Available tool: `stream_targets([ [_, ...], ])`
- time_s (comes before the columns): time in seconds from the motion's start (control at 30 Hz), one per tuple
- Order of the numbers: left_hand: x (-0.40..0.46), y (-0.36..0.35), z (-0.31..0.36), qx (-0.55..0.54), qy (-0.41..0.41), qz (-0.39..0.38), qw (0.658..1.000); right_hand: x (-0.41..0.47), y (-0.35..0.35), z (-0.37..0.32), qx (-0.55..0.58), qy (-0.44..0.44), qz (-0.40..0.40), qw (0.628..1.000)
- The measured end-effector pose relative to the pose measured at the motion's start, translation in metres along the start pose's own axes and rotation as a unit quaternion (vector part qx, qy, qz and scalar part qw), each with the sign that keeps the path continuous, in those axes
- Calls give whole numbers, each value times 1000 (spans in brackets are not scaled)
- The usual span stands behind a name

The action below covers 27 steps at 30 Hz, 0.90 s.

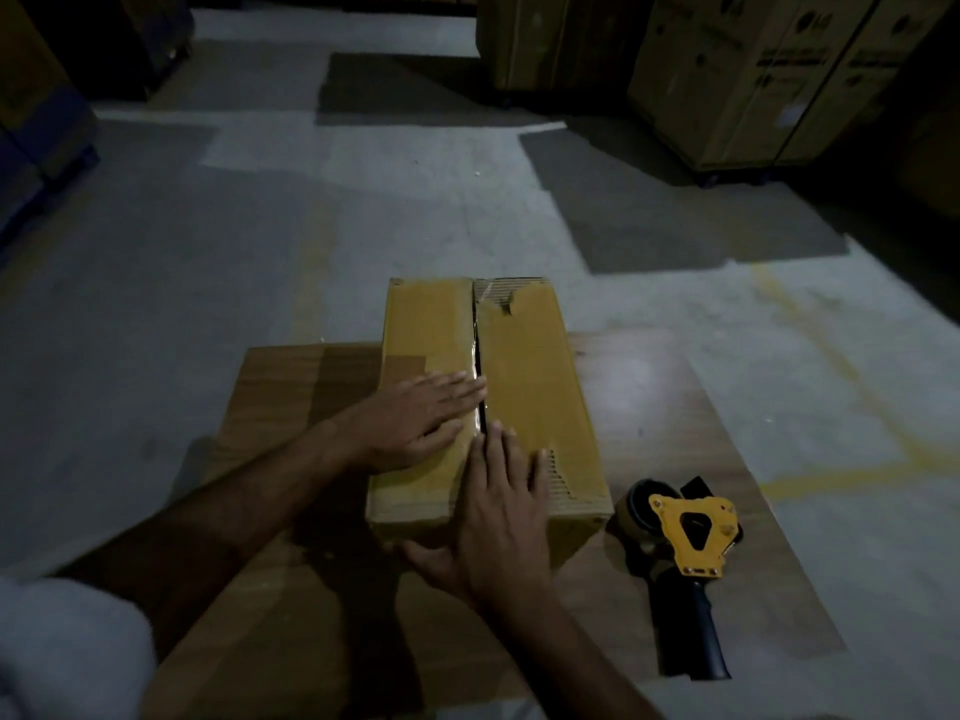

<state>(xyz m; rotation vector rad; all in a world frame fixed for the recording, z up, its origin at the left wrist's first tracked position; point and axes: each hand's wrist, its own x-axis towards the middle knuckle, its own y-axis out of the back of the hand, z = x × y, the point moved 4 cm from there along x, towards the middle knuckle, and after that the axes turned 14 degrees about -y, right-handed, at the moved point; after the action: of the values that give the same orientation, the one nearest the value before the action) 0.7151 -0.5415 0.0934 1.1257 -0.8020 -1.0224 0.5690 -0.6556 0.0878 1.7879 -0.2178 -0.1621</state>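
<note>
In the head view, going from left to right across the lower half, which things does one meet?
A white sleeve, left hand, right hand, tape dispenser. The cardboard box lies under both hands, so it is left out.

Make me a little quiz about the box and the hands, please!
1. True or false: the left hand lies flat on top of the cardboard box.
2. Where does the tape dispenser lie? A) on top of the box B) to the right of the box C) under the box
3. How many hands touch the box?
Key: 1 true; 2 B; 3 two, the left hand and the right hand.
</note>
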Motion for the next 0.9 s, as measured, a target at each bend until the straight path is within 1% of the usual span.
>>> stream_targets([
  [0.07,12,3,-12,14,26,-7,1000,-1,-3,8,11,-1,-4,1000],
  [0.13,22,7,-22,30,52,-3,998,-2,-1,20,36,25,12,999],
  [0.3,19,4,-20,54,82,2,995,12,16,55,66,152,29,986],
  [0.37,16,4,-15,54,95,0,994,24,24,73,76,195,25,978],
  [0.47,14,4,-1,60,133,-7,989,49,41,102,106,248,-18,963],
  [0.57,20,-1,19,71,174,-8,982,77,65,121,118,265,-77,954],
  [0.63,27,-1,24,64,177,1,982,91,80,119,104,232,-100,962],
  [0.67,32,0,24,57,156,17,986,94,84,112,78,192,-93,974],
  [0.73,41,2,20,29,72,31,996,90,77,83,6,65,-95,993],
  [0.8,49,2,9,-6,4,2,1000,73,51,48,-22,-45,-147,988],
  [0.83,52,2,1,-10,-9,-12,1000,64,37,32,-33,-75,-165,983],
  [0.9,58,3,-19,5,-3,-20,1000,52,16,14,-45,-107,-150,982],
])
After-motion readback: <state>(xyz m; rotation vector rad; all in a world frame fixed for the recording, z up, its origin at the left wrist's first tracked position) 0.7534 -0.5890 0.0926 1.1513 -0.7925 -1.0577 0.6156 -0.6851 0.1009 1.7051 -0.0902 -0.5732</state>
